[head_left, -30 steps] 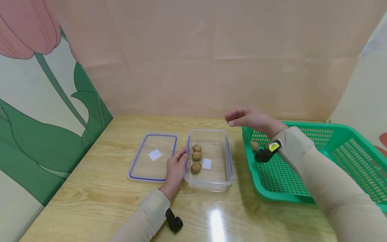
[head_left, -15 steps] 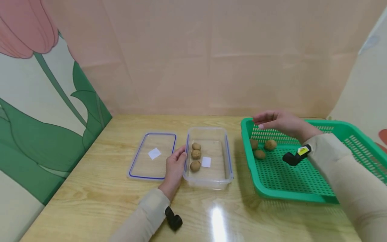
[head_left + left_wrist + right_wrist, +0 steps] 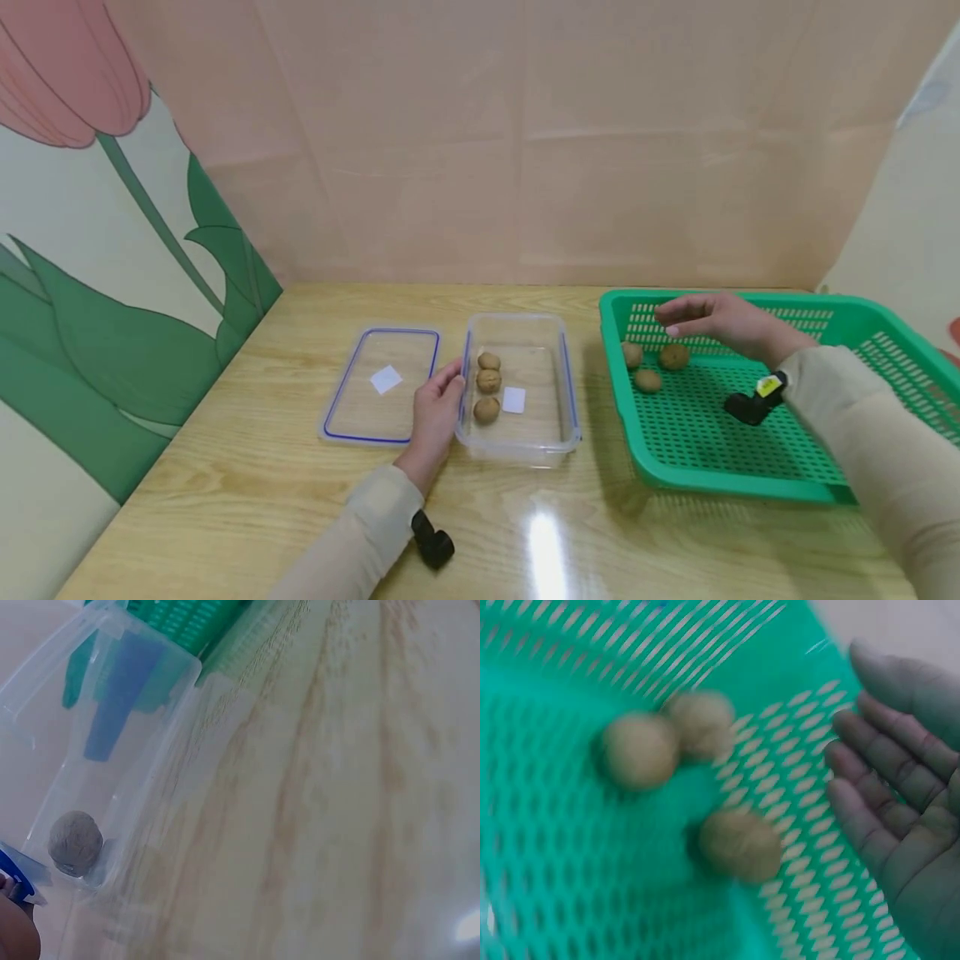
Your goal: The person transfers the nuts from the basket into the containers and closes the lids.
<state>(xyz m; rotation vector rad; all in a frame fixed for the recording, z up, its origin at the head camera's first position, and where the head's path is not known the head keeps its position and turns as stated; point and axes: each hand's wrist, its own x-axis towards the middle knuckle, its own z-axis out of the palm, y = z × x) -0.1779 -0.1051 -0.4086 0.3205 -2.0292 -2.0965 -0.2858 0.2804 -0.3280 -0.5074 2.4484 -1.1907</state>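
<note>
My left hand (image 3: 437, 410) grips the left side of a clear plastic food container (image 3: 558, 433), near its blue-edged flap. Three walnuts (image 3: 489, 381) lie in a row along the container's left wall, beside a white paper square (image 3: 513, 400). Over the back left of a green plastic basket (image 3: 637, 450), my right hand (image 3: 723, 323) hovers with relaxed fingers, holding nothing. In the basket's left corner sit three more walnuts (image 3: 673, 357). The right wrist view shows these walnuts (image 3: 740, 845), slightly blurred, apart from the bare palm (image 3: 922, 825).
A clear lid (image 3: 352, 417) with a blue seal lies flat left of the container, bearing a white paper square (image 3: 386, 380). Everything stands on a wooden table (image 3: 225, 492). Behind it hangs a beige sheet (image 3: 525, 167), with a tulip-patterned wall at left.
My right hand has moved rightward from the gap near the container to above the basket and then lower, uncovering the walnuts there. The left hand stays on the container.
</note>
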